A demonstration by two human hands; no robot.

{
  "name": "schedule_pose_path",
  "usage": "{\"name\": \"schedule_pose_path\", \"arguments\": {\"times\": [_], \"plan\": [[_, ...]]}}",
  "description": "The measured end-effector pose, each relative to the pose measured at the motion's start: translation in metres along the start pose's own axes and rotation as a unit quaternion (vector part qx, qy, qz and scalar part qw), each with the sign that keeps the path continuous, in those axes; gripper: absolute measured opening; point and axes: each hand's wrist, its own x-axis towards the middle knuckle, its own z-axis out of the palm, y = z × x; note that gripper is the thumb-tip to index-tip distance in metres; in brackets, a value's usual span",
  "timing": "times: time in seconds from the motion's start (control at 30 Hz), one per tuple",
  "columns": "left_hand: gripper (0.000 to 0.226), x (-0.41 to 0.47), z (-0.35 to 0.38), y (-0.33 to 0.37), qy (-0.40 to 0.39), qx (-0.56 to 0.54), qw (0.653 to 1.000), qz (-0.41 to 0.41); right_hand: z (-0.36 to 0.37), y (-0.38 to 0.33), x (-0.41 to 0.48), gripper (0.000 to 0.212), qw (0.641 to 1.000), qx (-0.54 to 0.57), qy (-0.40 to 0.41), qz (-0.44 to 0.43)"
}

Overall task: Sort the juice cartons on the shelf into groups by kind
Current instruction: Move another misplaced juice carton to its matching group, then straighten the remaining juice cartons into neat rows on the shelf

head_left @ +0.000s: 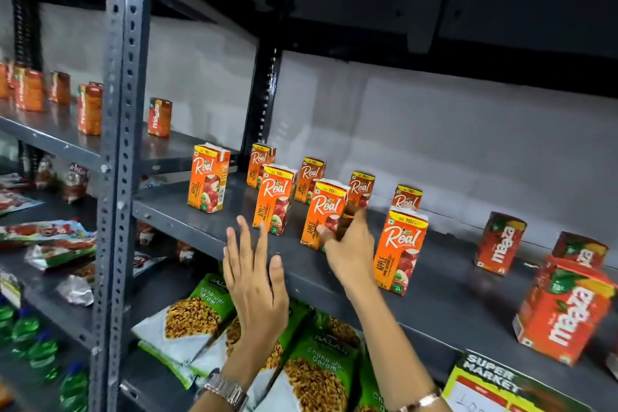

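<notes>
Head view: my right hand closes on an orange Real carton near the shelf's front edge, thumb on its face and fingers wrapped round its right side; the carton stands upright on the grey shelf. My left hand hovers flat and spread just before the front edge, holding nothing, a watch on its wrist.

Seven more Real cartons stand on the same shelf. One is nearest the left upright, another sits just left of the gripped one, and a third stands just right of my hand. Four more line up behind, toward the back edge.

Toward the right end, well apart from these, are three red Maaza cartons, the nearest tilted by the front edge. More Maaza cartons stand on the neighbouring shelf beyond the upright.

Below, green snack bags lie stacked, and a "Super Market" sign hangs at the front edge.
</notes>
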Motion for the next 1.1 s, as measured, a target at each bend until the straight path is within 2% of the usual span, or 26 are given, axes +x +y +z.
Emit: {"name": "schedule_pose_path", "arguments": {"times": [0.13,0.27,0.33,0.43,0.57,0.7,0.8,0.93,1.03,1.1], "plan": [[0.057,0.001,-0.002,-0.001,-0.010,0.001,1.000,0.001,0.001,0.001,-0.009,0.061,0.999,-0.037,0.012,0.001],[0.060,-0.004,-0.004,0.003,-0.005,0.000,1.000,-0.027,-0.004,-0.001,-0.035,0.065,0.994,-0.069,0.046,-0.064],[0.062,-0.013,-0.006,0.011,0.018,-0.022,0.998,-0.060,-0.012,-0.004,-0.050,0.063,0.993,-0.047,0.037,-0.101],[0.064,-0.031,-0.010,0.036,0.049,-0.071,0.993,-0.076,-0.038,-0.006,-0.081,0.058,0.985,0.047,-0.008,-0.169],[0.056,-0.052,-0.010,0.098,0.043,-0.146,0.988,-0.025,-0.106,-0.003,-0.118,0.044,0.956,0.147,-0.006,-0.256],[0.047,-0.089,-0.001,0.182,-0.013,-0.239,0.969,0.068,-0.193,0.019,-0.129,0.038,0.934,0.175,0.102,-0.294],[0.046,-0.133,0.015,0.244,-0.084,-0.288,0.944,0.139,-0.276,0.051,-0.130,0.034,0.924,0.152,0.201,-0.289],[0.043,-0.187,0.040,0.299,-0.165,-0.269,0.916,0.247,-0.383,0.109,-0.116,0.031,0.924,0.098,0.288,-0.230],[0.045,-0.214,0.059,0.324,-0.233,-0.189,0.890,0.344,-0.447,0.174,-0.097,0.034,0.924,0.043,0.349,-0.151],[0.047,-0.227,0.070,0.335,-0.262,-0.133,0.878,0.378,-0.486,0.223,-0.092,0.032,0.917,-0.016,0.395,-0.053]]}}
